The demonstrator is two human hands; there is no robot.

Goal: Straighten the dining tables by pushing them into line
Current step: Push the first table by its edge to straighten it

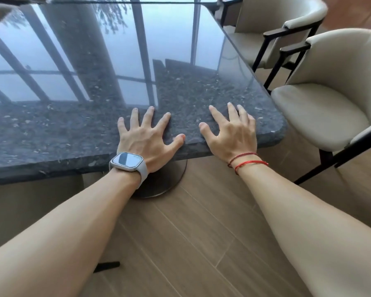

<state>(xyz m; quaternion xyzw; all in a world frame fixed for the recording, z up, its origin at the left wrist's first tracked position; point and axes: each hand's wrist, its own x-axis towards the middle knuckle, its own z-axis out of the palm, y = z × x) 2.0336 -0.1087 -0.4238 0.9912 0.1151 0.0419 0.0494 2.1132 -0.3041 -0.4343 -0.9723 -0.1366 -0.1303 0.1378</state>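
A dark polished stone dining table [73, 129] fills the upper left and reflects window frames. My left hand [146, 136], with a watch on its wrist, lies flat on the top near the front edge, fingers spread. My right hand [234, 131], with red strings on its wrist, rests palm down beside it, close to the table's rounded front right corner. Neither hand holds anything. A round dark pedestal base [165, 183] stands under the table, partly hidden by my left wrist. A second tabletop edge [120, 1] shows at the far end.
Two cream upholstered chairs with black frames stand to the right of the table, the near chair [321, 116] close to the table corner and the far chair [272, 28] behind it. Wood plank floor [201, 243] lies below. A short black object [106, 266] lies on the floor.
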